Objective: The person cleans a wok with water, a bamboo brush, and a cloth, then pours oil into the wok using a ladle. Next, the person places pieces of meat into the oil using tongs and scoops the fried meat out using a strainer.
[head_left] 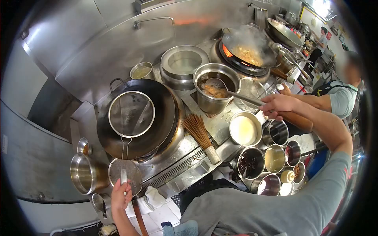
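Note:
My left hand (121, 194) is closed around the handle of a round mesh strainer (143, 103), whose hoop is over the large black wok (163, 133) at left. My right hand (279, 105) grips the long handle of a ladle (246, 99). Its bowl dips into a steel pot (199, 84) of dark liquid, where golden-brown pieces (214, 92) show. Whether those pieces sit in the bowl or float beside it, I cannot tell. Below the left wok lies a second, finer strainer (128, 173), close to my left hand.
A bamboo brush (199, 129) lies between the wok and a pot of pale liquid (245, 128). Several steel containers, including one of dark sauce (251, 163), stand at lower right. Another person (334, 98) stands near a steaming wok (248, 51) over flame. A tap (157, 19) projects from the back wall.

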### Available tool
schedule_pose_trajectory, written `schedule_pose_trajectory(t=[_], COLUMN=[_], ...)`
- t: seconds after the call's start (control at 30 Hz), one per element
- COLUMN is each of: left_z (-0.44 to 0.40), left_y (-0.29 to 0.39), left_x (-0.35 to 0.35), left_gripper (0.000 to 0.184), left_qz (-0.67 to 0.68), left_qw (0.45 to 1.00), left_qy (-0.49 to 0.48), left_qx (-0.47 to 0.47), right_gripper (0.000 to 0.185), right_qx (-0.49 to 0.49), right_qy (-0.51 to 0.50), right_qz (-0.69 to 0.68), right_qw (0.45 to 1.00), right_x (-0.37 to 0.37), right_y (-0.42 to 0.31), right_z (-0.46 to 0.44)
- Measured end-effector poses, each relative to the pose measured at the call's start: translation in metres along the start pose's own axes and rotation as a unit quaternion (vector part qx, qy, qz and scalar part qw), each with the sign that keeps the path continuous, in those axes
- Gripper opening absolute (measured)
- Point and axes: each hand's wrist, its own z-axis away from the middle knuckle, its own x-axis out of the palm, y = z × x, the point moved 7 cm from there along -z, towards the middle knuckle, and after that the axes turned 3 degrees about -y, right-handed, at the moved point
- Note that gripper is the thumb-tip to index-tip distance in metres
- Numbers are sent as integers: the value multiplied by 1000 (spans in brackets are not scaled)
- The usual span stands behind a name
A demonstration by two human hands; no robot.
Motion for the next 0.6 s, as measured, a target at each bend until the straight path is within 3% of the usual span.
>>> schedule_pose_trajectory(t=[0.17,0.23,0.43,0.6], left_z=[27,40,72,79], left_y=[5,6,9,11], left_x=[3,2,1,2], left_gripper=[15,16,17,17], left_qz=[-26,-35,-77,-99], left_qw=[998,996,991,988], left_qy=[36,53,78,84], left_qx=[50,60,72,86], right_gripper=[17,19,17,21], right_qx=[-29,-14,-78,-115], right_qy=[-34,-91,-117,-238], right_qz=[-175,-250,-391,-626], right_qw=[983,964,910,734], right_x=[24,26,62,75], right_y=[0,11,3,19], right_z=[-13,-30,-8,-17])
